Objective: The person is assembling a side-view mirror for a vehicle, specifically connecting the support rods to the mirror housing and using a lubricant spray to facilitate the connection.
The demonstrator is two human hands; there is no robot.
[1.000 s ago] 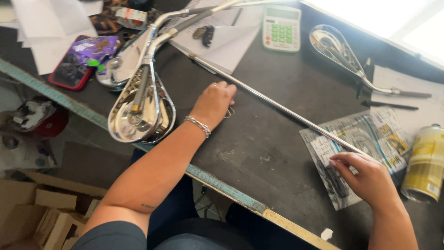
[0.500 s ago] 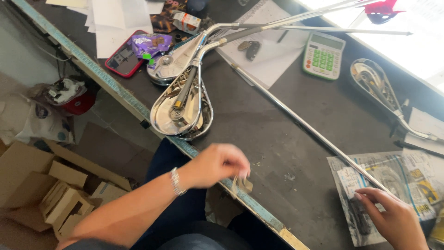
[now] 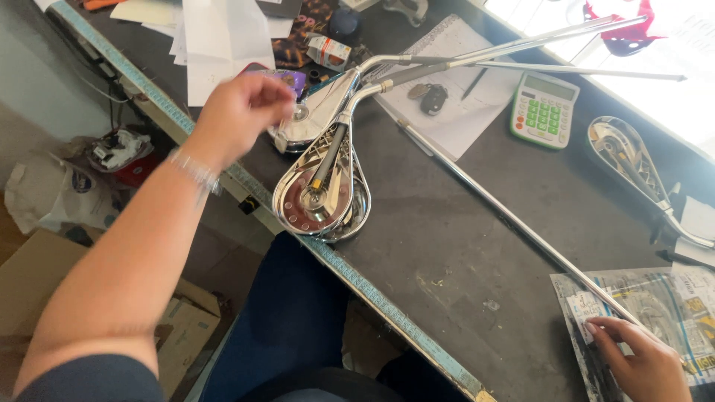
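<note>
My left hand point(image 3: 242, 104) is bunched shut in the air, can't tell if it's pinching anything; the chrome shell point(image 3: 322, 195) sits just below-right. Right hand point(image 3: 642, 363) lies flat, fingers spread on the plastic bag point(image 3: 670, 313). Best to keep pressing so the bag doesn't slide.

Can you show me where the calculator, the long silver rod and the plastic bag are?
calculator point(image 3: 544, 112): head view, on its green keys.
rod point(image 3: 514, 219): head view, on the middle of the thin shaft lying across the table.
bag point(image 3: 670, 313): head view, on its clear front, above the right hand point(image 3: 640, 361).
</note>
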